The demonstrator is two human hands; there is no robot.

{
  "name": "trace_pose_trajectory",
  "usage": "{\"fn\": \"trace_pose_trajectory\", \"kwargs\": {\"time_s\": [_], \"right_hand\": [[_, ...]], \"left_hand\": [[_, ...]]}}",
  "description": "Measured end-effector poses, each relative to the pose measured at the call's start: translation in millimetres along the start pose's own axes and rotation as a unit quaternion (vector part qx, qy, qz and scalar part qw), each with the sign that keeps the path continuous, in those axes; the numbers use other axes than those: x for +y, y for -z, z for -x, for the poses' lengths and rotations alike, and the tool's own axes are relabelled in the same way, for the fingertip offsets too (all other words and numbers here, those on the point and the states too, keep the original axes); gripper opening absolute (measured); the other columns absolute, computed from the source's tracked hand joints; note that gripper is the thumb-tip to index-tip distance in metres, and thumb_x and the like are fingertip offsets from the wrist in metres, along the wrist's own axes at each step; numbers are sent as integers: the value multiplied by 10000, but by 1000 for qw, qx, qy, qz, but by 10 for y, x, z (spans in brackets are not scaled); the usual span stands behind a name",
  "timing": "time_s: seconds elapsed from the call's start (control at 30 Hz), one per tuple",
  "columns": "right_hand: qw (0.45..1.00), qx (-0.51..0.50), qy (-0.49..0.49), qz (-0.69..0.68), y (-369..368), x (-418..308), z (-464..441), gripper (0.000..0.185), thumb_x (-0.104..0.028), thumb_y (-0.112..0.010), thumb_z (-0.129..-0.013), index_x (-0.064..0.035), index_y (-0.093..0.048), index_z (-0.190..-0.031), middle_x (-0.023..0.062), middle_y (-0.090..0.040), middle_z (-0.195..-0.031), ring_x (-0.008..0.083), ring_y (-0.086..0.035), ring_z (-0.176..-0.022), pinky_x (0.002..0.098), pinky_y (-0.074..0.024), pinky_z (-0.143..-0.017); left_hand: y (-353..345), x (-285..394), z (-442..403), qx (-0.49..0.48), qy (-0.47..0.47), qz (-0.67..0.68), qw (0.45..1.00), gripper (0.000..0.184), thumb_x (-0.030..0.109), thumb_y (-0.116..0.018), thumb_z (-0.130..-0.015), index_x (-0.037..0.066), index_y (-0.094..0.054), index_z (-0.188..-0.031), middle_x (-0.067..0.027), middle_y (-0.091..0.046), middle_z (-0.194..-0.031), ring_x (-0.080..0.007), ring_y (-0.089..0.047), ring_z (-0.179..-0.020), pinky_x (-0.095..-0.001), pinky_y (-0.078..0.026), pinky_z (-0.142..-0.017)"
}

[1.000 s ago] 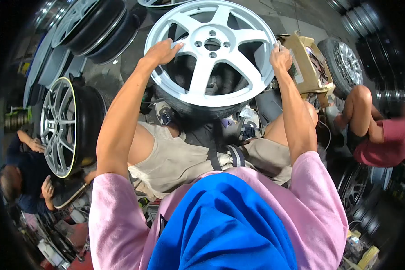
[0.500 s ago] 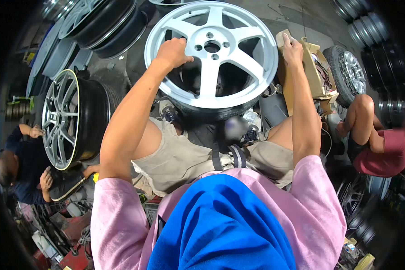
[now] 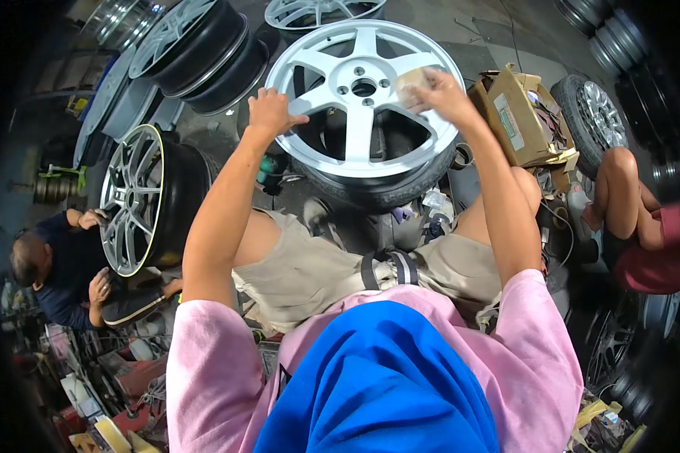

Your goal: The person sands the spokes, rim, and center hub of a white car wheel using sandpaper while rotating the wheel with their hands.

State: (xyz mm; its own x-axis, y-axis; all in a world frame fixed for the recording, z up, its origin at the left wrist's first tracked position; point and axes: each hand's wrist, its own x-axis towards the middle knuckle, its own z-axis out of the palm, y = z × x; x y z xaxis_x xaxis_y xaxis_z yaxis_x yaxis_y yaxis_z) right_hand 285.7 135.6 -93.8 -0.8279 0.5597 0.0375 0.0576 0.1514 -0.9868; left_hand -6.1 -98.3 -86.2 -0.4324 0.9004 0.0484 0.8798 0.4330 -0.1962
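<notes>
A white spoked alloy wheel (image 3: 357, 136) lies face up before me, on top of a black tyre (image 3: 378, 198). My left hand (image 3: 272, 115) is at the wheel's left edge, its thumb over the lip and its fingers round the outer side. In my right hand (image 3: 442, 97) is a beige, folded piece that looks like sandpaper (image 3: 413, 81). It sits against the upper right spoke, close to the hub; the hand is slightly blurred.
A cardboard box (image 3: 514, 121) of odds and ends stands at right, beside a tyred wheel (image 3: 593, 117). Several rims (image 3: 196, 57) are stacked at upper left. A co-worker (image 3: 60, 264) handles a grey wheel (image 3: 132, 200) at left. Another person (image 3: 642, 219) sits at right.
My right hand has brought the beige piece left from beyond the wheel's right edge onto a spoke. My left hand has shifted from near a spoke to the left lip. The view has shifted slightly.
</notes>
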Motion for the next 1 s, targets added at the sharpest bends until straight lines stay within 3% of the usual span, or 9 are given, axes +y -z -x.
{"fn": "trace_pose_trajectory", "kwargs": {"time_s": [0.07, 0.13, 0.27, 0.33, 0.43, 0.57, 0.73, 0.9, 1.0], "right_hand": [[1000, -15, -6, 17, -388, -12, 73, 206, -100, -651, -994, -20, -715, -1173, 102, -761, -1057, 183, -749, -887, 325, -633, -737], [981, -44, 90, 169, -771, -88, 156, 165, -109, -672, -966, -22, -752, -1081, 86, -759, -1004, 201, -739, -891, 348, -617, -758], [943, -62, 207, 253, -1446, -293, 214, 173, -61, -697, -859, -46, -772, -1015, 131, -682, -920, 331, -697, -871, 419, -562, -794], [925, -76, 205, 312, -1715, -217, 172, 208, -64, -718, -818, -58, -779, -1017, 131, -660, -876, 347, -691, -887, 460, -555, -783], [900, -110, 185, 379, -1999, -71, 142, 173, -53, -658, -838, -35, -770, -970, 171, -645, -853, 393, -694, -829, 509, -553, -742], [891, -125, 150, 409, -2197, 16, -12, 160, -25, -596, -855, -7, -750, -894, 218, -645, -855, 437, -689, -779, 527, -556, -702], [924, -49, 148, 350, -2510, 53, -377, 164, -21, -626, -825, -9, -757, -922, 245, -665, -891, 454, -679, -809, 541, -547, -740], [904, -145, 55, 399, -2098, -152, 63, 184, -43, -656, -822, -46, -790, -949, 242, -693, -902, 450, -682, -862, 517, -553, -790], [917, -105, 44, 381, -2310, -77, -171, 185, -57, -651, -833, -57, -790, -956, 246, -708, -927, 438, -691, -877, 515, -554, -805]], "left_hand": [[-29, 2, -11, 17, 18, 68, 997, 692, 640, -829, -737, 28, -783, -1057, -196, -721, -1133, -355, -645, -1170, -550, -490, -975], [-135, -51, -32, 28, 45, 143, 988, 680, 652, -819, -745, 37, -794, -1034, -206, -720, -1130, -361, -650, -1158, -532, -486, -992], [-279, -373, -449, 95, 23, 546, 832, 540, 610, -797, -808, 76, -809, -878, -238, -732, -1087, -399, -669, -1103, -436, -502, -984], [-409, -488, -612, 240, 75, 451, 857, 507, 536, -767, -867, 55, -778, -1026, -254, -719, -1136, -412, -659, -1118, -449, -499, -1002], [-797, -603, -735, 262, 222, 343, 874, 561, 490, -702, -922, 22, -688, -1231, -265, -702, -1193, -441, -639, -1169, -481, -492, -1031], [-1100, -615, -864, 50, 262, 358, 895, 713, 530, -652, -934, -32, -593, -1369, -291, -658, -1297, -463, -595, -1263, -499, -475, -1071], [-1103, -608, -812, 42, 265, 376, 887, 720, 530, -663, -931, -29, -594, -1379, -288, -663, -1294, -442, -612, -1250, -488, -480, -1070], [-1077, -616, -849, 29, 258, 386, 885, 699, 516, -651, -948, -3, -582, -1412, -254, -683, -1281, -428, -630, -1231, -487, -488, -1062], [-998, -580, -801, 32, 267, 368, 890, 702, 517, -646, -951, 10, -573, -1431, -247, -678, -1297, -420, -627, -1240, -488, -487, -1065]]}}
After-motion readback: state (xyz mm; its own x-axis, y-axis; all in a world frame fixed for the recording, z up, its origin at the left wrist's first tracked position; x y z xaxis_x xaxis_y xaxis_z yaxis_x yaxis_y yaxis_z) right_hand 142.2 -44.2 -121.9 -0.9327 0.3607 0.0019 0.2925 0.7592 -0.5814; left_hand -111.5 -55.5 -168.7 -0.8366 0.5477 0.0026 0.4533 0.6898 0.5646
